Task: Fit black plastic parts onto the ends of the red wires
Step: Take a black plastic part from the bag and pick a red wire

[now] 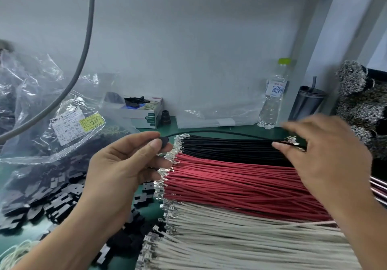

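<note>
A band of red wires (230,184) lies flat on the green bench, metal terminals at their left ends, between black wires (226,147) behind and white wires (230,234) in front. My left hand (121,165) pinches a small black plastic part (164,142) fitted on the left end of one black wire (219,132), which arcs above the bundles to the right. My right hand (326,154) hovers over the right ends of the wires, fingers spread and blurred, thumb near that wire's far end; whether it touches is unclear. Loose black plastic parts (52,202) are heaped at left.
Clear plastic bags (41,106) with a label lie at left. A small box (144,110), a water bottle (272,100) and a dark tumbler (307,102) stand by the back wall. Bundles of metal terminals (360,102) fill the right edge. A grey cable (83,50) hangs at left.
</note>
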